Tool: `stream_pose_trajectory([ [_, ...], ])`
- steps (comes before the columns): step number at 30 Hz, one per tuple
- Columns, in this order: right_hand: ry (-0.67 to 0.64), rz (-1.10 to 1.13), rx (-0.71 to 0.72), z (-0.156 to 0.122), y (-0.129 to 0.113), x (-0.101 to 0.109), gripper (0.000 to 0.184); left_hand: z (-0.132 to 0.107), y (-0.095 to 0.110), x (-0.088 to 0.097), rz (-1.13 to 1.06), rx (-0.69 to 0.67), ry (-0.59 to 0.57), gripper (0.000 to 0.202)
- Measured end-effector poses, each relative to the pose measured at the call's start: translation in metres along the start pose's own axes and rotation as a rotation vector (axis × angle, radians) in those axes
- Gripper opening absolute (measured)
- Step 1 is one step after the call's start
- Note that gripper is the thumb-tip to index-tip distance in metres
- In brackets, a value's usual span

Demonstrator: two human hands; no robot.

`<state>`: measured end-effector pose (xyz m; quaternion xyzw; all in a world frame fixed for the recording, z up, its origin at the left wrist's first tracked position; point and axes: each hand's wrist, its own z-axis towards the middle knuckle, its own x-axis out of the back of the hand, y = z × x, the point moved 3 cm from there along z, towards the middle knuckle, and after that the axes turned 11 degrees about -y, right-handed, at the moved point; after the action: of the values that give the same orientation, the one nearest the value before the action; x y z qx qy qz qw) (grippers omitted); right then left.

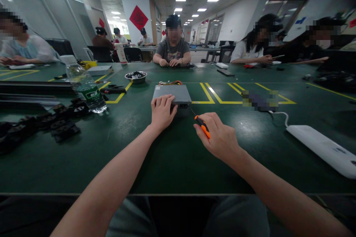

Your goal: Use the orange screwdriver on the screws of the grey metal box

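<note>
1. Head view: left hand (162, 113) lies palm down on the near left corner of the grey box (179, 94). Fingers are loosely bent over the top face, thumb at the near edge. It presses on the box rather than wrapping round it.
2. Right hand (219, 139) is closed in a fist round the screwdriver (202, 126). The orange-and-black handle sticks out between thumb and forefinger.
3. Thin shaft runs from the handle far and left. Its tip sits just at the box's near right corner; whether it touches, I cannot tell.
4. Key relation: the box lies far-left of the right hand and close to it. The screwdriver's long axis points diagonally at the box's near side face.
5. Left hand is the one on the box. Right hand is just beside it, off the box, hovering over the counter (178, 163).
6. Box lies flat at centre counter, long side running left-right. Coloured wires (170, 82) show at its far edge.
7. Around: water bottle (85, 86) stands to the left, black parts (57, 120) lie near it, metal bowl (135, 77) sits beyond the box. A long white strip (322, 148) lies on the right, well apart.
8. Another person (172, 50) sits across the counter, hands on the far edge.
</note>
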<state>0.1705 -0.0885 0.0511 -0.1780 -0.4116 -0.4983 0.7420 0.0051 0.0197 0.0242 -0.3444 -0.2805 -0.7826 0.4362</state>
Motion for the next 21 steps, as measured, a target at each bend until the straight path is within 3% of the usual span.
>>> stream_pose_trajectory([
  [6,-0.027,-0.054,0.149,-0.0014,-0.0066,-0.0050,0.014,-0.0001,-0.0001,0.0000,0.001,0.006,-0.006,0.030],
  [12,-0.003,-0.031,0.011,-0.0004,-0.0047,-0.0007,0.020,-0.0003,-0.0006,-0.0001,-0.009,-0.001,-0.002,0.031],
  [18,-0.024,-0.024,0.109,-0.0009,-0.0084,-0.0032,0.012,-0.0003,0.0004,0.0015,-0.005,-0.001,-0.007,0.031],
  [21,-0.024,-0.043,0.058,0.0002,-0.0078,-0.0001,0.015,-0.0001,0.0006,0.0016,-0.003,0.000,-0.011,0.031],
])
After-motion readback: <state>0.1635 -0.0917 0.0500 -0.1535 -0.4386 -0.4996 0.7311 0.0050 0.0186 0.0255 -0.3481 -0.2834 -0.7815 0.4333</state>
